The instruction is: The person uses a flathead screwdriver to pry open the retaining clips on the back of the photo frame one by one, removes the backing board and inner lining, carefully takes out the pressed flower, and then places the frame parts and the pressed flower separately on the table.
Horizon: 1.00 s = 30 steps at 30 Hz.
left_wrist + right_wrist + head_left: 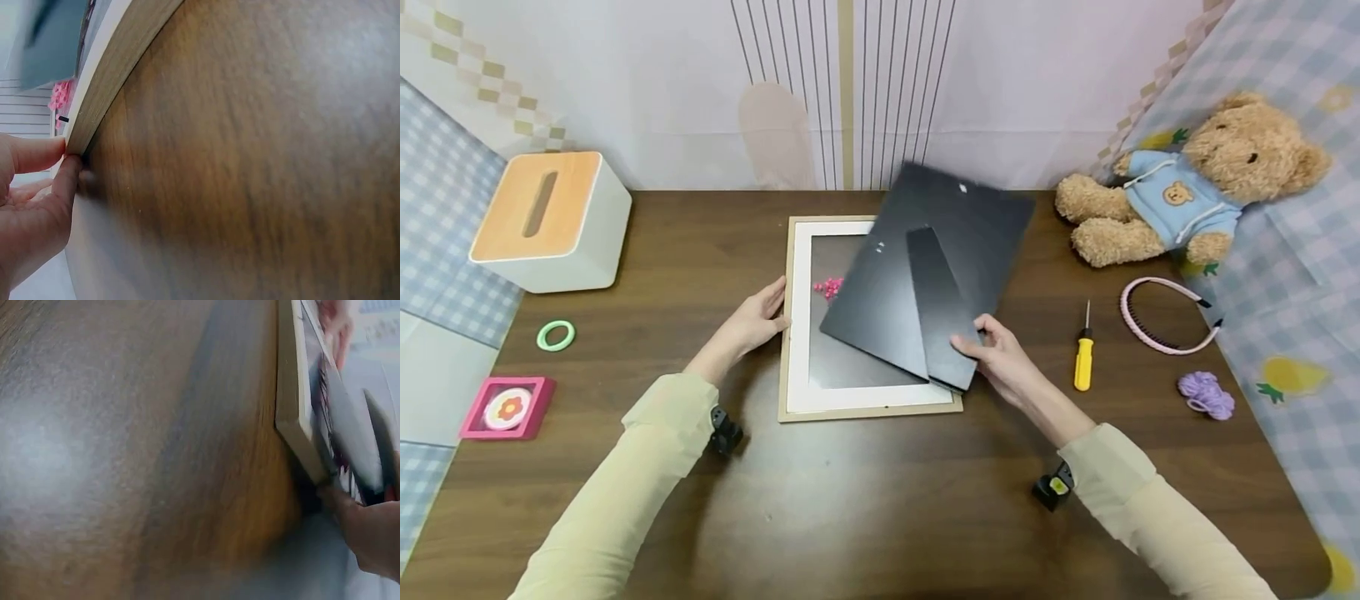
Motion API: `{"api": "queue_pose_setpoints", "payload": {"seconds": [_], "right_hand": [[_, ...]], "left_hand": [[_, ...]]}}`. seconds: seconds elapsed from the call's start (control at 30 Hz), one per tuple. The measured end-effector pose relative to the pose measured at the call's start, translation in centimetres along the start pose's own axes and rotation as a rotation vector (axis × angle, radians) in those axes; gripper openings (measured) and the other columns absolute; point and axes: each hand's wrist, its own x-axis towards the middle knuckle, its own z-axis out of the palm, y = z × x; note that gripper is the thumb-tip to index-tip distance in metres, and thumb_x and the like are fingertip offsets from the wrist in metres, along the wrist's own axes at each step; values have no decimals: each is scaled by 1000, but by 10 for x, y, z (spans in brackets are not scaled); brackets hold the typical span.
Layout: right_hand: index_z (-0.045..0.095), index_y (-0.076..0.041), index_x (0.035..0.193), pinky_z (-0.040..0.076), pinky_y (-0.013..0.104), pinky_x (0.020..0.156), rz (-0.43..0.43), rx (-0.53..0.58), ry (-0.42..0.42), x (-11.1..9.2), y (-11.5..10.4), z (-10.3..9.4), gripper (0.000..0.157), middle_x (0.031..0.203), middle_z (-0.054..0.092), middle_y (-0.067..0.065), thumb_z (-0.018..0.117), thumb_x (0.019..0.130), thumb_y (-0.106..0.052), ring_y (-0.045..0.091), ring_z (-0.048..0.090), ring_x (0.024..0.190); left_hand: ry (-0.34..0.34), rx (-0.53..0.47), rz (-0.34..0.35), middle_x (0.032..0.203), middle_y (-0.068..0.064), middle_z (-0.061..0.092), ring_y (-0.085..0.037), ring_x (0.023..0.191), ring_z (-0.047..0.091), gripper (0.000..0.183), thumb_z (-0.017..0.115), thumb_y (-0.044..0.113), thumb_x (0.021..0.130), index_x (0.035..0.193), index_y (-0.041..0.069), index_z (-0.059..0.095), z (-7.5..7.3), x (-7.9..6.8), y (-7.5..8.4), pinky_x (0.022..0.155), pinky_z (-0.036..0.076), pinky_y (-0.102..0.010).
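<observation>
A picture frame with a light wood border and white mat lies flat on the table. My left hand rests against its left edge; in the left wrist view the thumb touches the upper edge and a finger lies along the side. My right hand pinches a black frame backing board by its lower right part, beside the folded stand leg. The board is tilted over the frame and covers its right side. A small pink cluster shows inside the frame, partly hidden by the board.
On the right are a yellow screwdriver, a pink headband, purple yarn and a teddy bear. To the left stand a tissue box, a green ring and a pink square box.
</observation>
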Motion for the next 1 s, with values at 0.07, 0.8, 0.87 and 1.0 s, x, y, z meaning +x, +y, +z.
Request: {"api": "queue_pose_setpoints", "payload": {"seconds": [0.07, 0.8, 0.87, 1.0], "right_hand": [[43, -17, 84, 50, 15, 69, 40, 119, 7, -2, -1, -9, 19, 94, 51, -9, 54, 92, -3, -1, 58, 78], [6, -34, 148, 58, 23, 62, -187, 228, -57, -19, -49, -96, 76, 98, 71, -4, 44, 94, 3, 15, 71, 72], [-10, -36, 148, 57, 23, 61, -152, 258, -35, -18, -48, -102, 86, 92, 72, 2, 45, 94, 2, 15, 71, 71], [30, -21, 141, 57, 20, 61, -79, 295, 18, -15, -43, -113, 51, 85, 73, 1, 47, 95, -5, 12, 71, 69]], "left_hand": [[-6, 4, 11, 155, -20, 2, -30, 145, 7, 69, 41, -9, 92, 147, -3, 0, 1, 1, 0, 118, 13, -39], [221, 472, -8, 138, -26, 42, -34, 129, 42, 62, 57, 9, 89, 142, -6, 28, 3, -27, -4, 111, 31, -46], [231, 487, -9, 136, -27, 43, -35, 127, 44, 60, 57, 7, 89, 141, -7, 31, -1, -32, -5, 109, 34, -47], [236, 484, -10, 134, -29, 43, -37, 124, 46, 58, 58, 5, 88, 138, -10, 34, -9, -43, -7, 106, 36, -47]]}}
